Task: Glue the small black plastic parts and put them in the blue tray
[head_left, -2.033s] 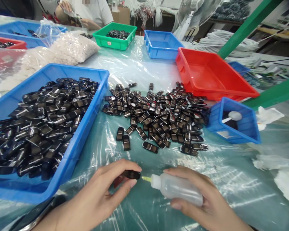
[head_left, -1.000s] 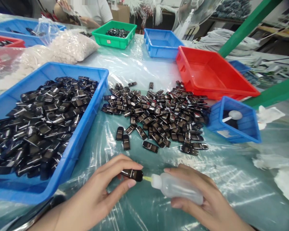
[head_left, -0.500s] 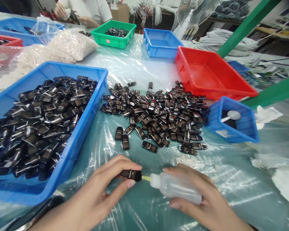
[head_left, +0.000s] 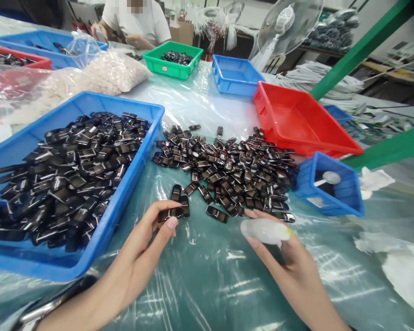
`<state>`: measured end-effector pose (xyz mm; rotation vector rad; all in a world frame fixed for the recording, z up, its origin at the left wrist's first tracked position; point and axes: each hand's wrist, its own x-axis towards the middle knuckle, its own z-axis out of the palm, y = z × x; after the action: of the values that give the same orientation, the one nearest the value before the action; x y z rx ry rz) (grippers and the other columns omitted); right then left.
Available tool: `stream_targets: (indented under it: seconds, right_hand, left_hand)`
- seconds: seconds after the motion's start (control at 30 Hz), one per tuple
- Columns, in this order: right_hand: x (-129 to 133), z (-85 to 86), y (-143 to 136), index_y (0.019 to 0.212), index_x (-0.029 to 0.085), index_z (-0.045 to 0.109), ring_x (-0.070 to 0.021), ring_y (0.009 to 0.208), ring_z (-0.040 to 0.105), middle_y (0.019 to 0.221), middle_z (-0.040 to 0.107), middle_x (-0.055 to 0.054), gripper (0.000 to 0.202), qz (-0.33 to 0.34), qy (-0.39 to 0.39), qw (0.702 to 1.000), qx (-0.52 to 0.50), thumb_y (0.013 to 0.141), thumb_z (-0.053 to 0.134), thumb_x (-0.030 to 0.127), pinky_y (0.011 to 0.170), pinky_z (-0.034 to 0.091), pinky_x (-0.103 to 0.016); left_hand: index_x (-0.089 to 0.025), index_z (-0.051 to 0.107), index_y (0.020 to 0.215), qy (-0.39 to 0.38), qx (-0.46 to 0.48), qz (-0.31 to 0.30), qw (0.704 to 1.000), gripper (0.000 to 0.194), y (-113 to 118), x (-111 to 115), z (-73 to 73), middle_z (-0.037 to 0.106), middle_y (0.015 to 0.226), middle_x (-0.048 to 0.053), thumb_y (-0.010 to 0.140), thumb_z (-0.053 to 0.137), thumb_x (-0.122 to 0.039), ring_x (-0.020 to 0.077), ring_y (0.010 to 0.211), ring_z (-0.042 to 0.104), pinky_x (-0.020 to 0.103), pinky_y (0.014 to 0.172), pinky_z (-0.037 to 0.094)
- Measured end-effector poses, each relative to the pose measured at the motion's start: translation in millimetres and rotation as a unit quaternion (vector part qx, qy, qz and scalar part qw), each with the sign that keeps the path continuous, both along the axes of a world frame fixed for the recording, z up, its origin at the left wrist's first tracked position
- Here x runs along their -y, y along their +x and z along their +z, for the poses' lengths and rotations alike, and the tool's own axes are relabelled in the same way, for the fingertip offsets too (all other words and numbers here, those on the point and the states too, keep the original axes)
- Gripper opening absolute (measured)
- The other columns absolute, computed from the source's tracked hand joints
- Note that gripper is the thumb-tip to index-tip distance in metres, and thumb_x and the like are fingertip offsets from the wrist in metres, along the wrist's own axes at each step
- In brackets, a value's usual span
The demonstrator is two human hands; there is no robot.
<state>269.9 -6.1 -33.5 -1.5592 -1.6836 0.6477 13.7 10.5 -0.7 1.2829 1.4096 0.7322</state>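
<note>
Between thumb and fingers, my left hand (head_left: 145, 239) grips a small glossy black part (head_left: 169, 214), close beside two like parts lying on the table. A translucent white squeeze bottle (head_left: 264, 231) is in my right hand (head_left: 295, 262), its yellowish tip now pointing right, away from the part. Beyond both hands spreads a loose pile of black parts (head_left: 227, 170) on the plastic-covered table (head_left: 207, 285). At the left, a large blue tray (head_left: 124, 202) holds many more of the same parts.
A small blue bin (head_left: 345, 197) with a white scoop stands right of the pile, near a red tray (head_left: 300, 119). Farther back are a green tray (head_left: 169, 69), a blue tray (head_left: 236, 78) and a bag of pale pieces (head_left: 117, 71). A person (head_left: 138, 23) sits opposite.
My left hand has moved forward and left with the black part. The bottle has left the part and turned round in my right hand, which has moved forward. The view has shifted slightly.
</note>
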Motion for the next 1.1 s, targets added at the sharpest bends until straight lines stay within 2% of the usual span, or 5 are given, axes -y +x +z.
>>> stream_targets:
  seconds: [0.2, 0.3, 0.6, 0.93, 1.1]
  right_hand:
    - [17.6, 3.1, -4.4, 0.110, 0.028, 0.054, -0.0171, 0.083, 0.055, 0.089, 0.055, 0.001, 0.035, -0.018, 0.224, 0.974, 0.028, 0.079, 0.067, 0.015, 0.077, 0.047, -0.030]
    - [24.8, 6.8, -24.6, 0.108, 0.022, 0.061, -0.0176, 0.082, 0.063, 0.092, 0.065, -0.003, 0.029, 0.145, 0.183, 0.963, 0.136, 0.083, 0.062, 0.008, 0.071, 0.052, -0.027]
    - [-5.6, 1.5, -75.6, 0.101, 0.015, 0.064, -0.0256, 0.079, 0.058, 0.089, 0.065, -0.012, 0.028, 0.249, 0.098, 0.942, 0.201, 0.092, 0.039, 0.005, 0.068, 0.052, -0.042]
    - [-5.6, 26.4, -69.6, 0.089, 0.023, 0.048, -0.0129, 0.066, 0.057, 0.078, 0.056, 0.000, 0.009, 0.165, -0.101, 0.975, -0.111, 0.096, 0.043, 0.022, 0.061, 0.050, -0.026]
    - [-2.2, 35.0, -75.6, 0.082, 0.020, 0.056, -0.0099, 0.065, 0.054, 0.074, 0.056, 0.002, 0.014, 0.145, -0.283, 0.849, -0.421, 0.088, 0.059, 0.032, 0.063, 0.047, -0.022]
  left_hand:
    - [-0.032, 0.042, 0.117, -0.006, 0.010, -0.019, 1.000, 0.022, -1.8, -0.2, -2.9, 0.051, 0.084, -0.002, 0.098, 0.035, -0.041, 0.0207, 0.088, 0.053, 0.038, 0.083, 0.036]
    - [-0.031, 0.041, 0.119, 0.015, 0.006, -0.037, 0.999, 0.021, -1.1, 3.0, -6.5, 0.053, 0.085, 0.000, 0.099, 0.034, -0.037, 0.0211, 0.086, 0.053, 0.038, 0.082, 0.038]
    - [-0.031, 0.044, 0.118, 0.122, 0.001, -0.087, 0.989, 0.020, -0.6, 11.7, -11.8, 0.059, 0.112, 0.001, 0.100, 0.039, -0.025, 0.0225, 0.108, 0.055, 0.033, 0.086, 0.045]
    - [-0.033, 0.041, 0.122, 0.152, -0.017, -0.134, 0.979, 0.024, -3.1, 14.0, -10.8, 0.059, 0.108, 0.001, 0.100, 0.038, -0.024, 0.0209, 0.097, 0.058, 0.031, 0.078, 0.047]
    - [-0.033, 0.038, 0.124, 0.183, -0.001, -0.173, 0.968, 0.029, -3.8, 14.0, -11.7, 0.057, 0.112, 0.001, 0.100, 0.036, -0.018, 0.0201, 0.105, 0.056, 0.030, 0.085, 0.046]
